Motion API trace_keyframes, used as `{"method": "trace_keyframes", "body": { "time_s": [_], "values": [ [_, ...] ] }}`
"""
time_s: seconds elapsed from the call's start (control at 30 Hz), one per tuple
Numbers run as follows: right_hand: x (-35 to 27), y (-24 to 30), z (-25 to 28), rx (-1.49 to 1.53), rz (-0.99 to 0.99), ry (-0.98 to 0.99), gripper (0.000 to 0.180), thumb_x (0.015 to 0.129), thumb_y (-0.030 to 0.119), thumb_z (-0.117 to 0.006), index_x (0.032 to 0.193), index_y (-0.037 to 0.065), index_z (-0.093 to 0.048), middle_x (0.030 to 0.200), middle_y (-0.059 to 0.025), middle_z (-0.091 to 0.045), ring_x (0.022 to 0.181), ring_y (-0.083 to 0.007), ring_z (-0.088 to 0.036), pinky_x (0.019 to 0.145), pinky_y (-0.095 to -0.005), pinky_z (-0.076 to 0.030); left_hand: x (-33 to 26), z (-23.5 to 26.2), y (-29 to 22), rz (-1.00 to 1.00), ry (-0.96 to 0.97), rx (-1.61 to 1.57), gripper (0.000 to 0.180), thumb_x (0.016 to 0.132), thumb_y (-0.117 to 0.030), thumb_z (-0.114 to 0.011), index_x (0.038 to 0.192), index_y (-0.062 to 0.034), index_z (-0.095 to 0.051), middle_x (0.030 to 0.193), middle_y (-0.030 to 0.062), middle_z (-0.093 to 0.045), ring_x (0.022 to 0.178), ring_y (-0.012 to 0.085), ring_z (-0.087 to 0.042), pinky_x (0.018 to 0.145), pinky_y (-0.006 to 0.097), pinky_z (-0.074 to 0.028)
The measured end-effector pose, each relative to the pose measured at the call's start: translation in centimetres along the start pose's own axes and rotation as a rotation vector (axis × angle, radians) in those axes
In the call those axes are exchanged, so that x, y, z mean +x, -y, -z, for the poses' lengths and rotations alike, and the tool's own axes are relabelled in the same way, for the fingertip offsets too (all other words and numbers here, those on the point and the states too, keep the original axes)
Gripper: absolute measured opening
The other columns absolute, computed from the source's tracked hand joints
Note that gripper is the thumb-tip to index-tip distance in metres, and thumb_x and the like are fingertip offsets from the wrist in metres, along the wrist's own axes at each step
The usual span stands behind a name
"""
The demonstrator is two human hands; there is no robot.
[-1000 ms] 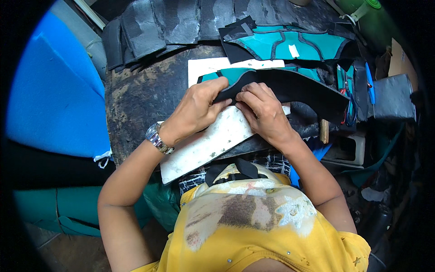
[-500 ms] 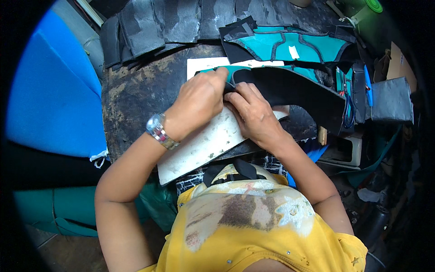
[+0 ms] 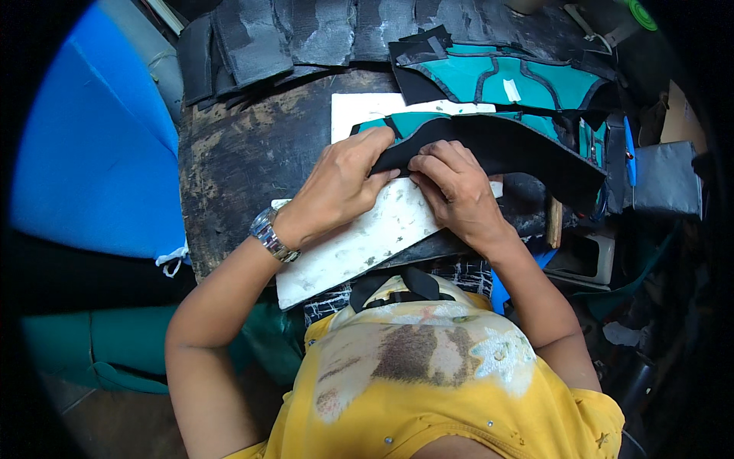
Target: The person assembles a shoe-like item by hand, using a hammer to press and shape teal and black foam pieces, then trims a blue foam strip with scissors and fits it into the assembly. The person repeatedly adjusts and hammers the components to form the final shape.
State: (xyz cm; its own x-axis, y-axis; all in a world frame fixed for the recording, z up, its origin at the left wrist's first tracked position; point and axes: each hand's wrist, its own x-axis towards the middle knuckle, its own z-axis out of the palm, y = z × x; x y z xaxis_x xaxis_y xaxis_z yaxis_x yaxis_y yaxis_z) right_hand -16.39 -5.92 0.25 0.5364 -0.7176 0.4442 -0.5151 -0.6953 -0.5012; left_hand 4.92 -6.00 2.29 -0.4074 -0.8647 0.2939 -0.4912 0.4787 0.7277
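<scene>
Pressing down the near end of a curved black panel (image 3: 505,145) seems to be the step in hand. This panel lies across the far edge of a stained white board (image 3: 359,245), and both hands work on the end over that board. The left hand (image 3: 336,191) pinches the end between thumb and fingers; the right hand (image 3: 455,191) is closed on the edge just beside it, fingertips touching the panel. I judge the next move calls for steady pressure along the edge.
</scene>
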Motion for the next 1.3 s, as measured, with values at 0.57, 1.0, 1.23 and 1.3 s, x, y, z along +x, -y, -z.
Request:
{"method": "trace_keyframes", "body": {
  "time_s": [0.57, 1.0, 1.23, 1.3],
  "values": [
    [1.0, 1.4, -0.4, 0.005, -0.015, 0.052, 0.024, 0.082, -0.003, -0.061, 0.105, 0.002, -0.063, 0.104, -0.0122, -0.056, 0.098, -0.0319, -0.055, 0.084, -0.0408, -0.045, 2.4, 1.1, -0.7, 0.317, 0.207, 0.280, 0.033, 0.080, -0.010, -0.074, 0.106, 0.0090, -0.065, 0.088, 0.0333, -0.066, 0.086, 0.0451, -0.069, 0.076, 0.047, -0.054],
    [1.2, 0.1, 0.0, -0.077, 0.174, 0.120, 0.024, 0.080, 0.007, -0.069, 0.103, 0.006, -0.063, 0.102, -0.0098, -0.056, 0.097, -0.0291, -0.056, 0.081, -0.0420, -0.043, 2.2, 1.9, 0.7, 0.037, 0.017, 0.385, 0.039, 0.074, -0.020, -0.083, 0.102, 0.0005, -0.063, 0.091, 0.0207, -0.070, 0.080, 0.0406, -0.067, 0.075, 0.048, -0.052],
    [2.1, -1.4, 1.4, -0.002, 0.346, 0.225, 0.025, 0.070, 0.004, -0.074, 0.093, 0.007, -0.065, 0.099, -0.0075, -0.060, 0.107, -0.0271, -0.059, 0.106, -0.0449, -0.039, -2.5, 0.3, -2.9, 0.492, -0.043, -0.116, 0.024, 0.084, -0.008, -0.077, 0.094, -0.0008, -0.057, 0.068, 0.0013, -0.051, 0.063, 0.0074, -0.048, 0.057, 0.027, -0.042],
    [2.2, -1.4, 1.3, 0.103, 0.360, 0.243, 0.020, 0.067, 0.000, -0.072, 0.085, 0.004, -0.065, 0.099, -0.0083, -0.061, 0.108, -0.0286, -0.060, 0.099, -0.0410, -0.045, -4.8, 0.0, -5.4, 0.607, 0.016, -0.099, 0.019, 0.085, -0.007, -0.075, 0.096, -0.0036, -0.060, 0.074, 0.0066, -0.057, 0.066, 0.0123, -0.054, 0.057, 0.031, -0.044]
  ]
}}
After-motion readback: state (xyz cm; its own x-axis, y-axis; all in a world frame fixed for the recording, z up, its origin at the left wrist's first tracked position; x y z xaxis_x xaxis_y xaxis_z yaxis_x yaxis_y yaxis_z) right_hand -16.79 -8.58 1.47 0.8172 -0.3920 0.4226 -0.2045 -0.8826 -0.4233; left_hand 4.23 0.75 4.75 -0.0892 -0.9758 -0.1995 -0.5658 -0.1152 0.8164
